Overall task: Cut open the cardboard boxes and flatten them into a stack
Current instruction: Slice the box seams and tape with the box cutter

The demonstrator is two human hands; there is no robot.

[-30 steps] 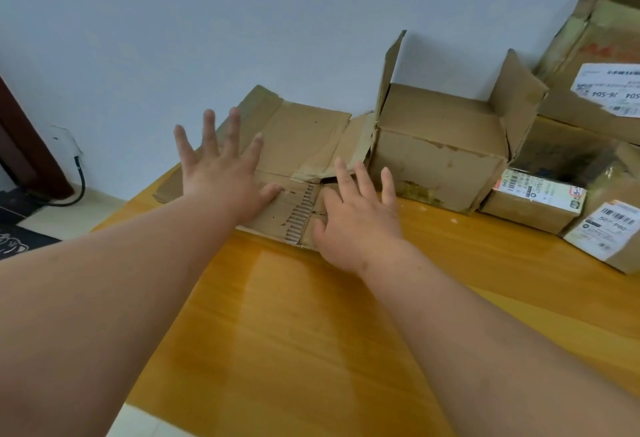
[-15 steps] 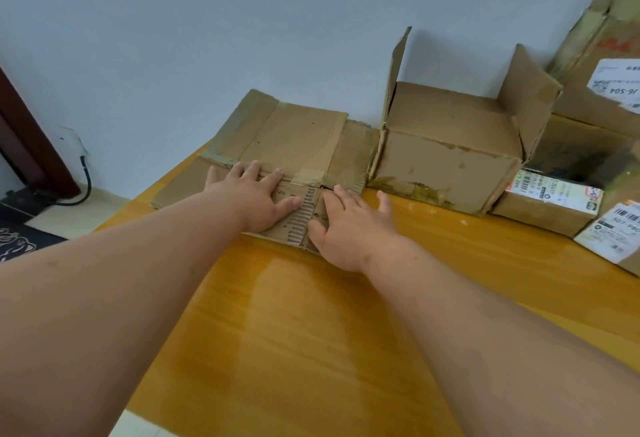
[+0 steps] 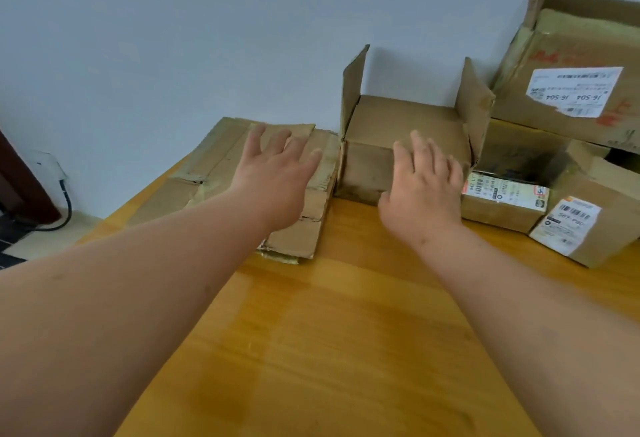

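- Your left hand (image 3: 277, 177) had its fingers (image 3: 258, 131) straight and spread, holding nothing; it was over the flattened cardboard (image 3: 221, 163), and whether the palm touched it could not be told.
- Your right hand (image 3: 424, 183) was spread as well, fingers straight and slightly apart, gripping nothing; it was in front of the near wall of the open box (image 3: 367, 163), and contact could not be told.
- The flattened cardboard lay at the far left of the wooden table (image 3: 346, 332), close to the wall (image 3: 207, 38), in a low pile of layers with ragged near edges and old tape along its creases.
- The open box stood just right of that pile, touching or nearly touching it, with two flaps standing upright at its left and right sides.
- Right of the open box sat a low box (image 3: 502, 208) with a barcode label on its near face, its inside dark.
- Nearer and further right lay another box (image 3: 595, 228) with a white shipping label, tilted toward the table's edge.
- A large box (image 3: 568, 90) rested on top at the far right, its white label upside down and red marks on its side.
- At the far left, below the table, a dark cable (image 3: 67, 208) ran down from a wall socket beside a dark wooden frame.
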